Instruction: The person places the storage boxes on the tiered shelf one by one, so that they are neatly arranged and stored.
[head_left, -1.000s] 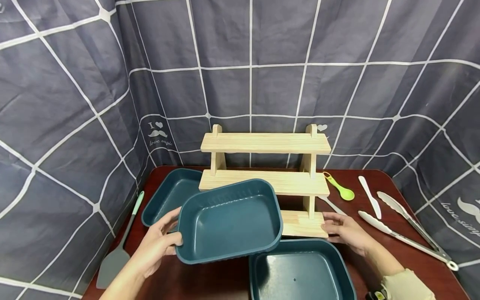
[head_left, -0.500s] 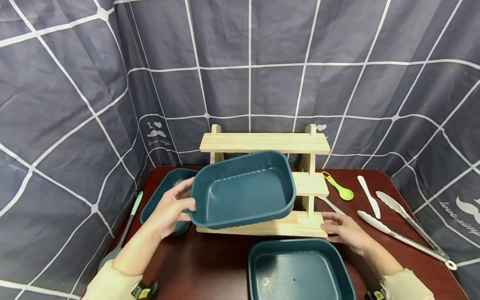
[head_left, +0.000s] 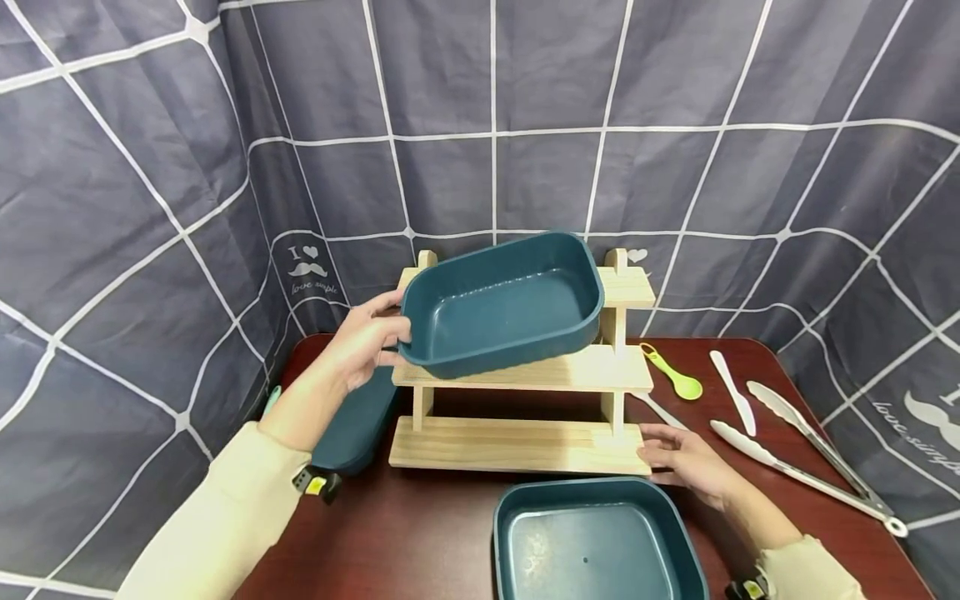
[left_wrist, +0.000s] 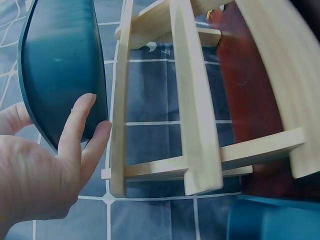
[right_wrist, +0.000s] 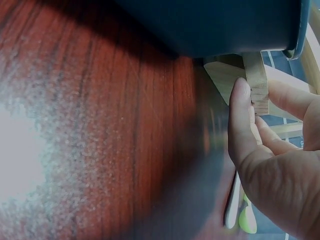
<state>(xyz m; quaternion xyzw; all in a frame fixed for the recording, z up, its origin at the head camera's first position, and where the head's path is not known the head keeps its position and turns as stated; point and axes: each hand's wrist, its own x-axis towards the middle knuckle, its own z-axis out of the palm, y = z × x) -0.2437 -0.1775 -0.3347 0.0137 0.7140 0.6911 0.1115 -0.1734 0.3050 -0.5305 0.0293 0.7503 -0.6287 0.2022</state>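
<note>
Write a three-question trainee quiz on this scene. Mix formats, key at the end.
1. Which hand holds the dark teal, rectangular plastic bin raised in front of the three-tier pale wooden rack?

2. True or false: the silver metal tongs with pale tips lie on the dark red, wood-grained tabletop.

3. What is the right hand touching?
A) The lime-green plastic spoon
B) One end of the rack's bottom shelf
C) The white plastic knife

Key:
1. The left hand
2. True
3. B
</note>
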